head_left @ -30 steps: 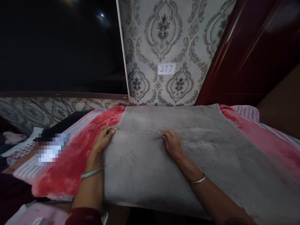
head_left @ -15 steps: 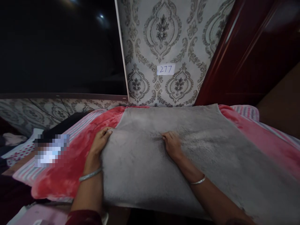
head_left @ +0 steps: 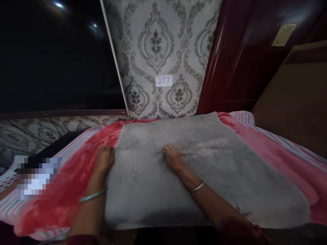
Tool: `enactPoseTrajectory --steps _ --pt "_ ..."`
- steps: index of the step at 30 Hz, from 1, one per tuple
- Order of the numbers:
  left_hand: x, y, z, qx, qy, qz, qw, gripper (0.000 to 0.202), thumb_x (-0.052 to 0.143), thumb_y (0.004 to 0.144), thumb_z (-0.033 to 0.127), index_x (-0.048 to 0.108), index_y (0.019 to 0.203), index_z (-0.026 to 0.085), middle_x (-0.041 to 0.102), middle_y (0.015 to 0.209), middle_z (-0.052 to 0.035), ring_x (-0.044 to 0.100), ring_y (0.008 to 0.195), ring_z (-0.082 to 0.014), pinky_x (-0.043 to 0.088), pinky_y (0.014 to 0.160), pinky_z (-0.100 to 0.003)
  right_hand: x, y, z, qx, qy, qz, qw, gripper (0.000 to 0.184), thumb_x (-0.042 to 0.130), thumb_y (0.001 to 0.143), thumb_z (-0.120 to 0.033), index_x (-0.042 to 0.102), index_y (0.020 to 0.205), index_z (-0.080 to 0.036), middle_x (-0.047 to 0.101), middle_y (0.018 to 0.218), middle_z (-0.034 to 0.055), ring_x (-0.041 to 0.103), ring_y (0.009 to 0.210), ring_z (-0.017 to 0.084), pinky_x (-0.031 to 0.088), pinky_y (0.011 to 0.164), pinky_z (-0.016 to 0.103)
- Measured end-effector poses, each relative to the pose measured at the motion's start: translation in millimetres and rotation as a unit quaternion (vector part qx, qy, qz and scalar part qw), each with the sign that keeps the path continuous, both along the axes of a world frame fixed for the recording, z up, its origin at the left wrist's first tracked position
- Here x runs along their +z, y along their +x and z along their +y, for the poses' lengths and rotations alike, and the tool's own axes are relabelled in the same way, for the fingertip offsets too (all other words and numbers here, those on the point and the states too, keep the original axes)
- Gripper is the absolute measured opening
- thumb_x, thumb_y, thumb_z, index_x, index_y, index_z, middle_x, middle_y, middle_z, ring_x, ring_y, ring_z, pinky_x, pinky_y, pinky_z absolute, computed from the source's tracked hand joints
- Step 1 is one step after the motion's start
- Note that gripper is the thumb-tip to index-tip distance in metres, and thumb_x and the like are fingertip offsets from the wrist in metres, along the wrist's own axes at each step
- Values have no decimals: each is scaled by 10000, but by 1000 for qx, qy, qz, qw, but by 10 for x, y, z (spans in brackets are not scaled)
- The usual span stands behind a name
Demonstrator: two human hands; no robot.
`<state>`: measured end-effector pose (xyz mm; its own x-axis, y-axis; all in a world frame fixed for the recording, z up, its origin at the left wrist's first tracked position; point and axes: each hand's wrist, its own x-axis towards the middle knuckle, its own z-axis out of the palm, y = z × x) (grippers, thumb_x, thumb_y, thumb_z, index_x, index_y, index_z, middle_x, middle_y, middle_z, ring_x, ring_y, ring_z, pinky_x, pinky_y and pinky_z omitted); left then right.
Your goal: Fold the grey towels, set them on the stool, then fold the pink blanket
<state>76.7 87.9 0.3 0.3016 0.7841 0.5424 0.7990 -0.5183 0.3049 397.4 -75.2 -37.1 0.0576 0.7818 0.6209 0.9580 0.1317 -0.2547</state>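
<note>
A grey plush mat (head_left: 212,170) lies spread over a red fleece blanket (head_left: 74,177) on a bed. My left hand (head_left: 104,159) grips the mat's left edge, fingers curled around it. My right hand (head_left: 173,157) rests on top of the mat near its middle, fingers bent and pinching the pile. Both wrists wear silver bangles.
A patterned wallpaper wall with a paper label "277" (head_left: 164,81) stands behind the bed. A dark screen (head_left: 51,61) fills the upper left. A dark red wooden door (head_left: 242,58) rises at right. A striped sheet (head_left: 244,117) shows under the blanket.
The view swung right and dipped. My left hand slid slightly back along the mat's left edge; my right hand stayed pinching the middle of the mat.
</note>
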Motion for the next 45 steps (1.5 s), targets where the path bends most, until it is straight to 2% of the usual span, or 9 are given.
enactPoseTrajectory --steps 2,6,11,17,22,26,29,37,45 --pt "88 275 -157 -17 46 52 997 347 449 824 291 700 1027 163 705 1071 -169 616 1059 -334 466 940 -481 52 -20 -11 -7 -12 -6 1000 191 499 992 -184 689 975 -194 671 942 76 590 925 222 464 821 336" --pt "204 1112 -617 -225 42 119 966 421 468 889 328 620 1248 170 653 1265 -157 575 1188 -311 434 1021 -468 169 -66 -58 -24 -15 -19 999 208 480 1019 -252 686 1026 -226 682 992 35 600 974 201 480 868 310" --pt "52 1748 -880 -290 9 149 945 225 467 885 258 654 988 187 687 987 -131 628 988 -282 493 884 -408 268 -25 -155 -32 -18 -29 999 201 498 1019 -287 690 1076 -275 693 1032 -11 617 1018 166 492 893 268" --pt "-136 1693 -745 -277 53 95 955 257 394 932 357 592 833 227 639 861 -87 623 859 -261 508 780 -375 327 1075 -669 -179 -29 48 982 361 579 930 -167 637 1280 -233 639 1312 51 557 1216 190 447 1045 312" --pt "-64 1704 -792 -300 69 69 949 337 355 942 437 581 802 232 603 790 -67 608 775 -249 506 738 -376 270 2307 -1537 -419 -32 150 895 472 477 907 -127 563 1368 -70 561 1358 246 507 1289 314 403 1079 482" --pt "-37 1726 -810 -285 89 58 953 356 364 936 467 582 776 236 600 778 -62 606 764 -246 500 718 -372 148 2811 -1861 -480 -61 209 850 469 529 912 -233 578 1363 -116 624 1265 250 529 1255 365 418 1020 565" --pt "-52 1720 -800 -287 96 48 952 361 368 938 473 604 805 235 610 782 -59 615 769 -242 501 708 -364 101 3025 -1837 -473 -69 249 843 472 545 903 -284 594 1349 -135 646 1246 237 535 1245 375 419 1006 590" --pt "-84 1712 -774 -277 100 60 954 375 361 947 479 616 833 229 606 779 -65 611 767 -243 496 691 -359 109 3389 -1785 -310 -48 388 866 690 650 740 -179 546 1422 -183 677 1264 111 669 1006 216 522 885 338" --pt "-69 1705 -749 -268 105 45 957 324 374 940 426 602 816 231 600 774 -70 597 760 -252 483 688 -365 176 3420 -1960 -207 8 472 857 454 605 766 -265 724 1192 -162 755 959 52 668 801 190 547 795 332"
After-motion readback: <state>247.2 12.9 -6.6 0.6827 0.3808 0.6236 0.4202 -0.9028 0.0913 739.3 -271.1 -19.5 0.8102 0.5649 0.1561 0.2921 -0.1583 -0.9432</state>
